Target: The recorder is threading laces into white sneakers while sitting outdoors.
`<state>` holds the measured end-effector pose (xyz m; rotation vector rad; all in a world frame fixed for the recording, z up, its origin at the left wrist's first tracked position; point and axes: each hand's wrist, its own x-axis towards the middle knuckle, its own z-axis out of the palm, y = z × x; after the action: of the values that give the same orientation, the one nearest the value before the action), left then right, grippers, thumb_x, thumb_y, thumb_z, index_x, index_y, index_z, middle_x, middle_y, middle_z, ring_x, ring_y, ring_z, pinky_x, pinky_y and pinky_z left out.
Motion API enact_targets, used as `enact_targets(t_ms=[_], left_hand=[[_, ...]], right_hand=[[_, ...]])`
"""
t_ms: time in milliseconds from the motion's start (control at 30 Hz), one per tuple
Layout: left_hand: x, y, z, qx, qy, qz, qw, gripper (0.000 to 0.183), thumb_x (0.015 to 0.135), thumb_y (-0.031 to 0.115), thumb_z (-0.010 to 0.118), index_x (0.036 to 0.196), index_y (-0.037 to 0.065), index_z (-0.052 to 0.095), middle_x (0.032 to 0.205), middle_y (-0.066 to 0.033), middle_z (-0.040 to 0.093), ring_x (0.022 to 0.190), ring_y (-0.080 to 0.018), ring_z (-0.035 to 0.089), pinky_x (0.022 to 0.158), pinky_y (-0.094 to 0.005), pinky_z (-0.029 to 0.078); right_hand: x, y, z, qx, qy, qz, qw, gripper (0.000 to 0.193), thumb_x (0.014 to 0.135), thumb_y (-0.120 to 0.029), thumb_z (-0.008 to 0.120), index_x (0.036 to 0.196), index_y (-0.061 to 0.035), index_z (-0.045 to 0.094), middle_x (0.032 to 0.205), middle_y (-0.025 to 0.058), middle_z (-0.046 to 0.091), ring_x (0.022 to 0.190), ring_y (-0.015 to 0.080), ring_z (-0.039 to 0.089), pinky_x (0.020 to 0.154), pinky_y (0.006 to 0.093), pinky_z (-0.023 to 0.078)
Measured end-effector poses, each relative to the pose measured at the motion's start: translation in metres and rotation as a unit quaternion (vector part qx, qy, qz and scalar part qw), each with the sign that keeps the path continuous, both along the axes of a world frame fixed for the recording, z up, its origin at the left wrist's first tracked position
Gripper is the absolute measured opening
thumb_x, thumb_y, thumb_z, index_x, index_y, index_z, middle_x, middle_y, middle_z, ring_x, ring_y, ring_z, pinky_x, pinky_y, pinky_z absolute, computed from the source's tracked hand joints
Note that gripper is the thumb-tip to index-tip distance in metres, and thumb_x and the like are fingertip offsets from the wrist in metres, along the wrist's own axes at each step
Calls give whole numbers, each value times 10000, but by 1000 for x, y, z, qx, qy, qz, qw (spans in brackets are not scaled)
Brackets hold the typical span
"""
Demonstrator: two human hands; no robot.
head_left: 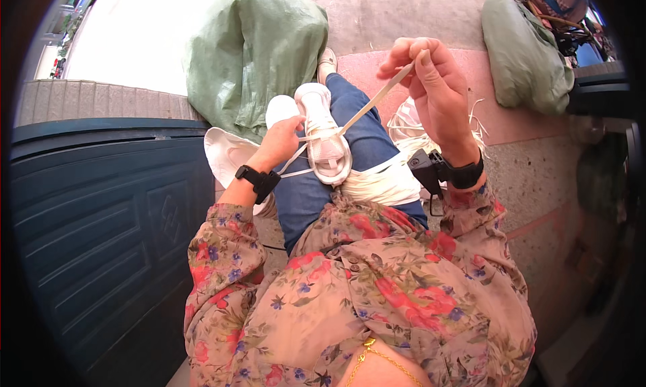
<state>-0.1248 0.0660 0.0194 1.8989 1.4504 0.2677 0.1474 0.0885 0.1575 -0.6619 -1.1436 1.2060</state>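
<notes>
On my lap rests a white sneaker, toe pointing away from me, with its laces partly threaded. My left hand is closed at the left side of the sneaker, its fingertips by the laces; exactly what they pinch is partly hidden. Raised to the right, my right hand pinches a flat white shoelace between thumb and fingers. That lace runs taut down to the sneaker's eyelets. A bundle of white laces lies over my right thigh. Another white shoe piece shows just beyond my left hand.
A large green sack stands ahead on the left, and another green sack at the far right. More white shoes and loose laces lie right of my legs. White material hangs left of my knee. A blue panelled door stands at left.
</notes>
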Motion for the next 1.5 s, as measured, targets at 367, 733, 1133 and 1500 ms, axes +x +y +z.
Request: enact_targets(t_ms=[367, 733, 1133, 1500], left_hand=[[13, -32, 7, 91, 162, 1, 983, 116, 777, 88, 470, 864, 54, 538, 820, -145, 576, 744, -351, 567, 652, -447, 452], [20, -43, -1, 135, 158, 113, 972, 66, 781, 101, 481, 814, 45, 475, 758, -161, 577, 683, -353, 588, 597, -437, 474], [2, -38, 3, 102, 126, 297, 941, 163, 797, 96, 441, 914, 13, 519, 776, -198, 599, 716, -367, 589, 646, -446, 469], [11, -9, 14, 31, -26, 185, 982, 224, 788, 170, 511, 916, 20, 617, 821, -188, 606, 802, -293, 591, 723, -363, 454]], right_hand=[[-80, -45, -145, -335, -363, 285, 822, 209, 812, -193, 510, 808, -15, 618, 634, 61, 583, 553, 119, 548, 519, 267, 429], [-119, -50, -165, -28, -628, 132, 767, 116, 750, -103, 496, 773, -18, 572, 689, 176, 600, 684, 321, 612, 584, 412, 479], [-21, 1, -46, -268, -7, 462, 845, 114, 902, -164, 452, 896, -54, 485, 585, -34, 463, 461, 70, 439, 553, 202, 417], [-16, 7, 10, -73, 297, 417, 856, 154, 937, -181, 362, 1008, -110, 479, 536, -68, 348, 408, 42, 264, 648, 284, 346]])
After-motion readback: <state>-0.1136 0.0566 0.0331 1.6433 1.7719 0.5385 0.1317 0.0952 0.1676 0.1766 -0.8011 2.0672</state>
